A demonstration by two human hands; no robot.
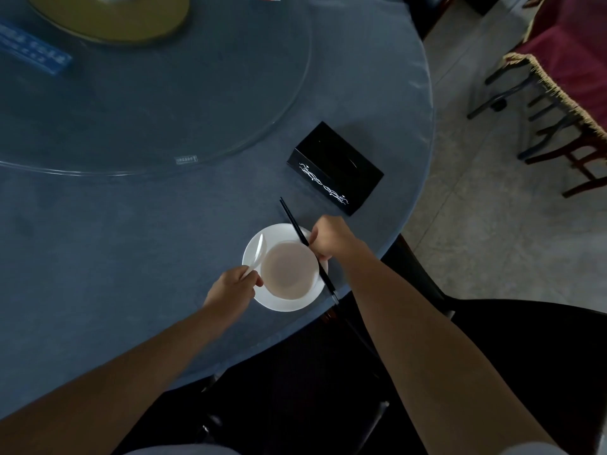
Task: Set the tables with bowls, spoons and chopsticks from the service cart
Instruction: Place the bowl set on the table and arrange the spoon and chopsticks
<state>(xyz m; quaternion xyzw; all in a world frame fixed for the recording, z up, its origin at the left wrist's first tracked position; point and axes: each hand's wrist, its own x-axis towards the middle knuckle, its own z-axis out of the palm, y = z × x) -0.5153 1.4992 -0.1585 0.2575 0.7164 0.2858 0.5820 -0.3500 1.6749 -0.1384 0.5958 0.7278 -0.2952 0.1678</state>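
Note:
A white bowl point(289, 270) stands on a white plate point(289, 303) near the front edge of the round blue table point(131, 244). My left hand point(231, 289) grips the handle of a white spoon point(258, 252), whose scoop lies on the plate's left rim. My right hand point(330, 238) holds a pair of black chopsticks point(292, 218) that slant across the plate's right side, tips pointing away from me and the handle end reaching past the table edge.
A black tissue box point(335, 167) sits just beyond the plate. A glass turntable point(157, 103) with a yellow centre point(115, 18) covers the table's middle. A dark chair point(328, 372) is below me. Wooden chairs point(558, 126) stand on the floor at right.

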